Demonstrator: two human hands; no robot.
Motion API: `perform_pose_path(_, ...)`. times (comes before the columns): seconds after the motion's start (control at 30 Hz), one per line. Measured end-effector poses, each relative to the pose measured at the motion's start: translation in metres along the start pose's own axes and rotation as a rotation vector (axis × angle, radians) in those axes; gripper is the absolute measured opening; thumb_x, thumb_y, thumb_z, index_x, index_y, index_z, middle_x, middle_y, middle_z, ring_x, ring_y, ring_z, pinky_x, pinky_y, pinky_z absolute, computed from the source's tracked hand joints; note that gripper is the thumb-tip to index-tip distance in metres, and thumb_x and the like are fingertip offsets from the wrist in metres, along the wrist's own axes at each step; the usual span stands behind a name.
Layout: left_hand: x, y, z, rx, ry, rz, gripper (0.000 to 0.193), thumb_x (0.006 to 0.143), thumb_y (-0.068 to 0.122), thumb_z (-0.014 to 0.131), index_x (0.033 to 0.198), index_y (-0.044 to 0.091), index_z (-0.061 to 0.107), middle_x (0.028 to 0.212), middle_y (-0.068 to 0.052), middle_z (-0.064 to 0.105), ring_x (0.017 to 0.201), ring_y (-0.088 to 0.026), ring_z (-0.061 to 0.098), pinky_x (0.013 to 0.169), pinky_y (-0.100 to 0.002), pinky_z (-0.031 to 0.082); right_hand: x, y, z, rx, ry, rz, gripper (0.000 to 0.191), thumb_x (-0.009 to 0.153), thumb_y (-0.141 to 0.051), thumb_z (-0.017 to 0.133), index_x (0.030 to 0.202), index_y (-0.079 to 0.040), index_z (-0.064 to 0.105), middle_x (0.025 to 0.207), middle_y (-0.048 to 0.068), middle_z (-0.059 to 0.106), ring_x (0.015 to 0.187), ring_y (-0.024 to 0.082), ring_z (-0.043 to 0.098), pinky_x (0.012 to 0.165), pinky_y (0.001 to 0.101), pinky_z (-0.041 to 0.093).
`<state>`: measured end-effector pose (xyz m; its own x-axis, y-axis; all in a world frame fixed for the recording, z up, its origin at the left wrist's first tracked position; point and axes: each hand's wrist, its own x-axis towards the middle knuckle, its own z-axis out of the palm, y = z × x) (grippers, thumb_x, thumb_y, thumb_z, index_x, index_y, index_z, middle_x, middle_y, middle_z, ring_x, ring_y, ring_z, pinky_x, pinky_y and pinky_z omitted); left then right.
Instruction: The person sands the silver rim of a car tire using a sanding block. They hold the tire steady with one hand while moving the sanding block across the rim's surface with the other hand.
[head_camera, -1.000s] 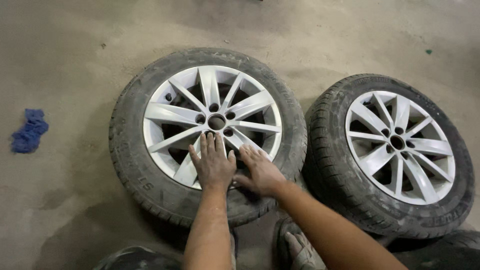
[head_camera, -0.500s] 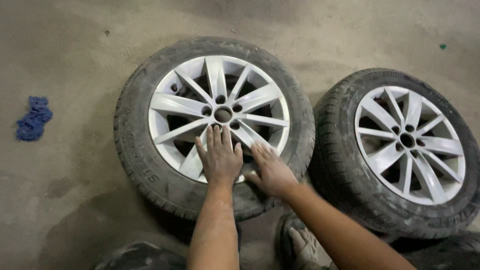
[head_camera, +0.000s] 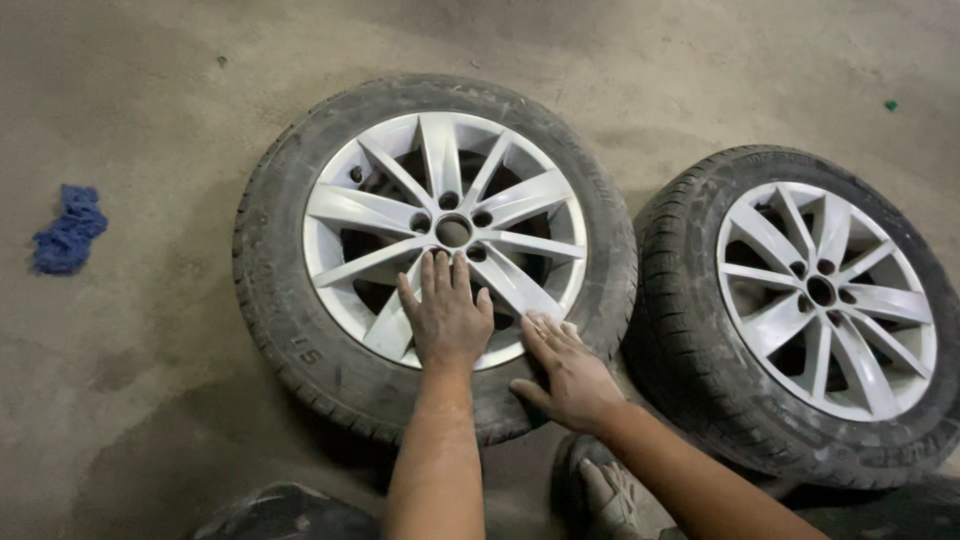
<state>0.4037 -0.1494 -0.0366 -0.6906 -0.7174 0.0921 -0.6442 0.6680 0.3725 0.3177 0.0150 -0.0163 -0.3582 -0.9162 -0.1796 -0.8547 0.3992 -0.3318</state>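
A car wheel with a silver multi-spoke rim (head_camera: 440, 170) and a dusty black tyre (head_camera: 275, 300) lies flat on the concrete floor. My left hand (head_camera: 445, 315) rests palm down on the near spokes, fingertips just below the hub. Beside it, my right hand (head_camera: 565, 370) presses flat on the rim's near edge and the tyre. Neither hand holds anything.
A second wheel (head_camera: 820, 300) of the same kind lies to the right, its tyre touching the first. A crumpled blue rag (head_camera: 68, 230) sits on the floor at far left. A shoe (head_camera: 610, 495) and dark tyre edges show along the bottom.
Both hands have stayed flat on the near wheel; the right hand has slid slightly outward toward the rim's edge. The view has shifted a little, so the wheels sit further right.
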Motion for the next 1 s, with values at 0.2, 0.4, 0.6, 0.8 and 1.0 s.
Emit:
perform_pose_path(0.2,-0.003,-0.001,0.003,0.026,0.008,0.016,0.068,0.093,0.046,0.055,0.151,0.012,0.045,0.156,-0.015,0.044,0.151,-0.029,0.028,0.121,-0.062,0.011,0.018,0.004,0.0,0.018,-0.043,-0.026,0.09,0.089,-0.047,0.068,0.155,0.002,0.03,0.16,0.025,0.034,0.152,0.036,0.028,0.125,0.0468,0.02)
perform_pose_path(0.4,-0.002,-0.001,0.008,0.014,0.005,0.002,0.066,0.095,0.045,0.053,0.151,0.011,0.045,0.157,-0.014,0.043,0.152,-0.028,0.027,0.121,-0.061,0.011,0.001,0.004,-0.002,0.031,-0.03,-0.036,0.09,0.089,-0.047,0.067,0.156,0.001,0.029,0.161,0.024,0.033,0.152,0.035,0.025,0.123,0.0467,0.016)
perform_pose_path(0.6,-0.002,-0.004,0.01,-0.001,-0.011,0.014,0.068,0.094,0.046,0.053,0.152,0.011,0.044,0.157,-0.014,0.042,0.151,-0.028,0.027,0.122,-0.06,0.011,0.022,-0.001,-0.001,-0.046,-0.059,0.048,0.09,0.092,-0.052,0.064,0.155,0.001,0.027,0.161,0.023,0.031,0.154,0.035,0.023,0.124,0.0462,0.015)
perform_pose_path(0.8,-0.001,-0.003,0.012,0.026,-0.007,0.009,0.066,0.096,0.045,0.052,0.152,0.012,0.044,0.158,-0.013,0.042,0.152,-0.027,0.026,0.122,-0.061,0.011,-0.008,0.007,-0.001,-0.027,-0.018,-0.037,0.093,0.09,-0.054,0.065,0.154,0.003,0.029,0.161,0.023,0.032,0.152,0.036,0.023,0.122,0.0473,0.016)
perform_pose_path(1.0,0.002,-0.004,0.013,0.03,-0.05,0.048,0.071,0.097,0.048,0.051,0.156,0.013,0.036,0.164,-0.011,0.031,0.154,-0.029,0.023,0.123,-0.06,0.009,0.056,0.011,-0.012,0.04,-0.019,0.097,0.079,0.094,-0.052,0.064,0.15,-0.001,0.042,0.145,0.026,0.052,0.136,0.038,0.048,0.113,0.0477,0.036)
